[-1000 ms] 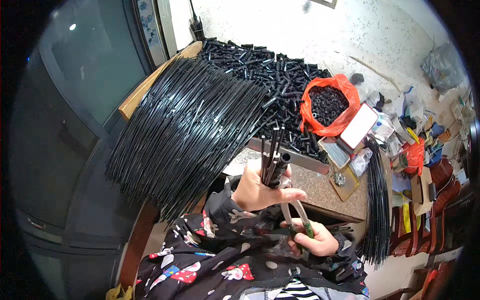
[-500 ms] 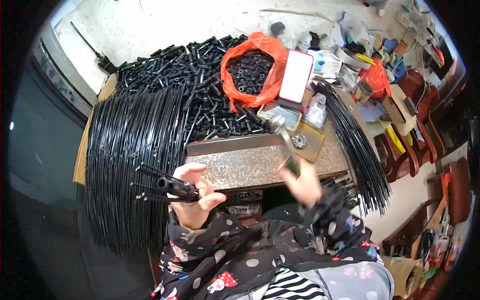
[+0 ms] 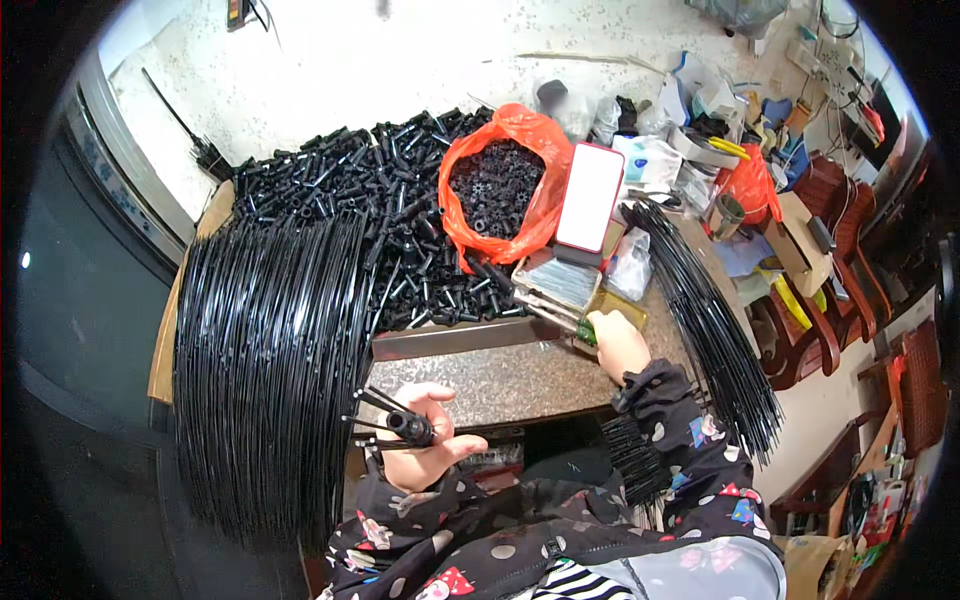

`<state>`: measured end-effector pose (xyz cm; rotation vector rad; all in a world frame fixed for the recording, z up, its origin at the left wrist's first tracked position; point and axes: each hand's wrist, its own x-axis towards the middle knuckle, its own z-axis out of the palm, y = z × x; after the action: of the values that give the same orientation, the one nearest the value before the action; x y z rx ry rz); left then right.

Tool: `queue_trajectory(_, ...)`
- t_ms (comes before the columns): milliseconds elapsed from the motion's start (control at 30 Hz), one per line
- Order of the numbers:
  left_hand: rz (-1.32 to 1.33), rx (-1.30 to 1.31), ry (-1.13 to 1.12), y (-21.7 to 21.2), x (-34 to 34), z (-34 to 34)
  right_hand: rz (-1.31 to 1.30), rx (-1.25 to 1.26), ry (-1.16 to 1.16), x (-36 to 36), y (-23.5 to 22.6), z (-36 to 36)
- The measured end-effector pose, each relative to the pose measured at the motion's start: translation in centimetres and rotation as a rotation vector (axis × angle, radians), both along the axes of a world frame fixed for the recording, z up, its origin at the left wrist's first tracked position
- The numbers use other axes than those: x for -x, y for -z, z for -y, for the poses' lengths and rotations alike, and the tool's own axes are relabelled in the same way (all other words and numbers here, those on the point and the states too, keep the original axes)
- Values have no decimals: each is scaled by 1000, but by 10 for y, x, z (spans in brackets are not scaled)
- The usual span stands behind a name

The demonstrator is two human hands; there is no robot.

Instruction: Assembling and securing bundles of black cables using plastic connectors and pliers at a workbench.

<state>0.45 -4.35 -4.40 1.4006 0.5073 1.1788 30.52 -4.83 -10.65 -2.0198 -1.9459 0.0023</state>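
Observation:
My left hand (image 3: 420, 462) is palm up above the table's front edge, fingers curled around a black plastic hub (image 3: 409, 427) with several thin black rods sticking out toward the left. The thumb is stretched out to the right. My right hand (image 3: 620, 345) is closed on a green-handled metal tool (image 3: 583, 330). Its metal end points left, by the near edge of a shallow tray of thin silvery pins (image 3: 560, 280); blur hides the tool's exact kind. Beside that hand lies a yellow tray (image 3: 630, 312), partly covered by it.
Black tube-shaped parts (image 3: 330, 180) are heaped behind a metal strip (image 3: 450, 338). A red plastic bag (image 3: 545, 135) contains small black toothed rings. A phone (image 3: 590, 198) stands beside it. Long black rods (image 3: 270, 370) cover the left side; another rod bundle (image 3: 715, 330) lies right.
The tool has come down from a raised, upright slant to lie beside the pin tray. My left hand and the hub have shifted right and lower in the picture; the table also appears lower.

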Motion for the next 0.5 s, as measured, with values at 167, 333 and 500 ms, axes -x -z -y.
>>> queue_trajectory(167, -74, -19, -63, 1, 1, 4, -82, -10, -41, 3, -4, 0)
queue_trajectory(333, -93, -29, -90, 2, -3, 10, -47, 50, -72, -2, -6, 1)
queue_trajectory(500, -86, -33, -96, -2, 2, 21, -27, 16, -131, -2, -4, -1)
